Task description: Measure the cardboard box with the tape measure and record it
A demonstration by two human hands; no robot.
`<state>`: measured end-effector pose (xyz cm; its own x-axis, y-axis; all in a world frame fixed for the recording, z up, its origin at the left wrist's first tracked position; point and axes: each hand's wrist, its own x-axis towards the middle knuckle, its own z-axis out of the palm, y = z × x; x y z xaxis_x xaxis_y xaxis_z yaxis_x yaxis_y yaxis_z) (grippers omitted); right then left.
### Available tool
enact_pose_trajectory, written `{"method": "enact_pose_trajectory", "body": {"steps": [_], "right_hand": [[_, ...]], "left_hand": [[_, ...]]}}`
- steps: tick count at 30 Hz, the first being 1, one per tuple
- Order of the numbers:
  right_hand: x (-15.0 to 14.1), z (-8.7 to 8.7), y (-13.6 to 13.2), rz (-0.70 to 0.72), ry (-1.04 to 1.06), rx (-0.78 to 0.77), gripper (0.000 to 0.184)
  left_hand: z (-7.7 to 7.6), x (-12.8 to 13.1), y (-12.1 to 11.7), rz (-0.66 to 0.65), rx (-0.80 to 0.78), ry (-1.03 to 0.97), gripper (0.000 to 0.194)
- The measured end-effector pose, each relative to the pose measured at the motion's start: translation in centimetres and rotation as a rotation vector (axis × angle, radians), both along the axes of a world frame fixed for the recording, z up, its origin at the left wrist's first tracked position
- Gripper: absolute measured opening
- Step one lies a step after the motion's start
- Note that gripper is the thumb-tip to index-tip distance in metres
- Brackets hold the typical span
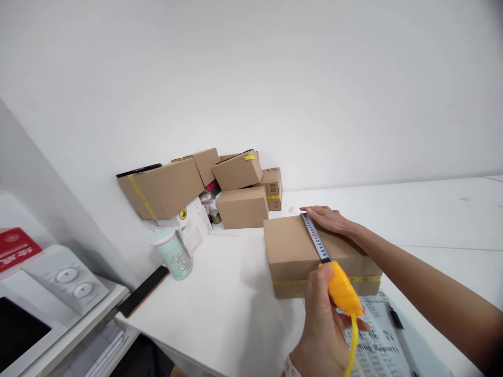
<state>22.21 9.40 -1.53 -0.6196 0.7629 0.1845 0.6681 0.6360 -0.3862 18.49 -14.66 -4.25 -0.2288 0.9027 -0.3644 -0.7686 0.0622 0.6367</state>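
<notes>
A closed cardboard box (291,246) with a yellow tape band lies on the white table (220,303). A measuring tape blade (317,242) runs across its top from the far edge to the near edge. My left hand (320,319) is closed around the yellow tape measure case (343,290) at the box's near edge, and a yellow strap hangs from the case. My right hand (328,219) rests flat on the box's far edge, fingers stretched out, pinning the end of the blade.
A printed sheet (377,340) with a black pen (395,317) lies just in front of the box. Several cardboard boxes (239,173) are piled against the wall. A pastel bottle (175,254) and a black phone (143,290) sit at the left. A white machine (58,283) stands lower left.
</notes>
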Motion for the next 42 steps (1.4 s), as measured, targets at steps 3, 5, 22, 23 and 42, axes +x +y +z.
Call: {"method": "enact_pose_trajectory", "body": {"steps": [3, 5, 22, 23, 42], "right_hand": [[-0.4, -0.8, 0.9, -0.003, -0.032, 0.02, 0.07], [-0.4, -1.3, 1.2, 0.002, -0.046, 0.038, 0.071], [-0.4, -1.4, 0.7, -0.001, 0.092, 0.105, 0.049], [0.0, -1.1, 0.5, -0.025, 0.135, 0.1, 0.053], [11.5, -1.7, -8.8, -0.245, 0.706, -0.362, 0.058]], "left_hand": [[0.5, -0.1, 0.8, 0.005, -0.071, 0.052, 0.051], [1.1, -0.2, 1.2, 0.0, -0.086, 0.041, 0.049], [0.7, -0.2, 0.8, -0.04, -0.025, 0.089, 0.065], [0.7, -0.5, 0.3, -0.04, 0.012, 0.118, 0.064], [-0.8, -12.3, -2.9, 0.274, 0.242, 0.675, 0.05]]}}
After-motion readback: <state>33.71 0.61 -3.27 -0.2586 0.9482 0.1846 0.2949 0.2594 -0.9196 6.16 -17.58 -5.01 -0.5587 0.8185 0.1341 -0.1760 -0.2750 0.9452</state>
